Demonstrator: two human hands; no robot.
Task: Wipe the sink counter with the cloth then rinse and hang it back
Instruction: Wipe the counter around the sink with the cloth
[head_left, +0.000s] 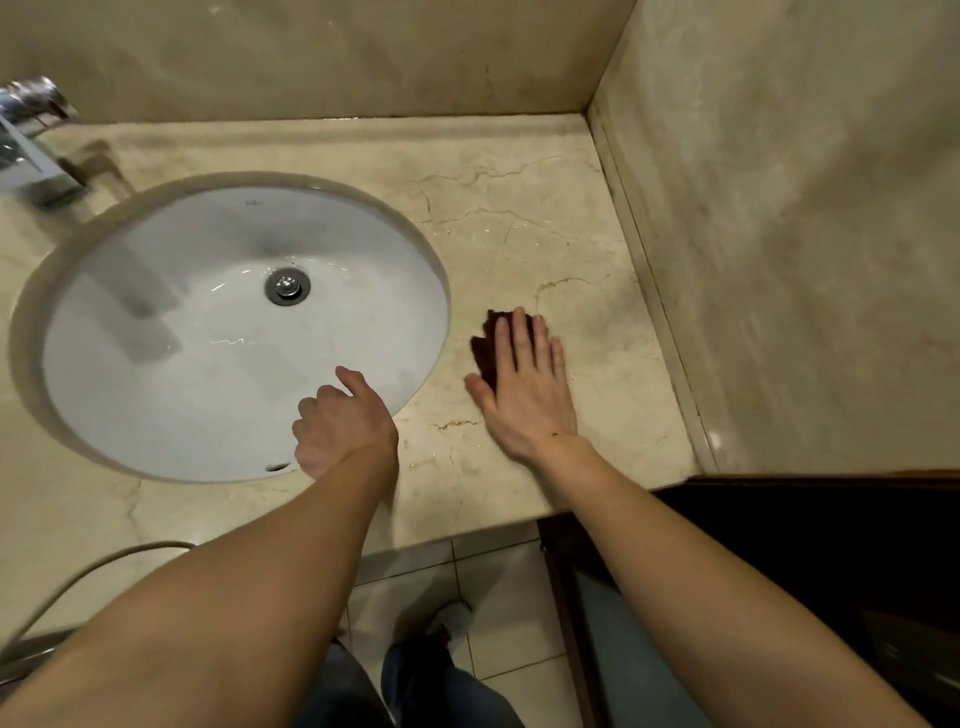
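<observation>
- Cloth (487, 345), dark in colour, lies flat on the counter (519, 208) just right of the sink (156, 374), near its right rim but apart from it.
- Right hand (524, 395) lies palm down on the cloth. Its fingers are straight and a little spread and press the cloth to the stone, and the thumb points out toward the sink.
- Most of the cloth is hidden under this hand. Only the part on the sink side and a strip past the fingertips can be seen.
- Left hand (337, 421) is at the front right rim of the sink, partly over the basin. Its fingers are curled under and the thumb sticks out toward the drain (287, 286). Nothing is seen in this hand.
- Both forearms are bare.
- Sink is white and round, set under the counter, with wet shine near the drain.
- Tap (31, 150), chrome and blurred, stands behind the sink on its left side.
- Counter is beige marble with dark veins. It runs from the sink to the side wall (805, 234) on the right.
- Grey hose (78, 574) curves in front of the sink, on the left.
- Below the front of the sink are floor tiles (498, 577), legs in jeans and one shoe (457, 621).
- Dark cabinet (831, 545) stands right of these, under the side wall.
</observation>
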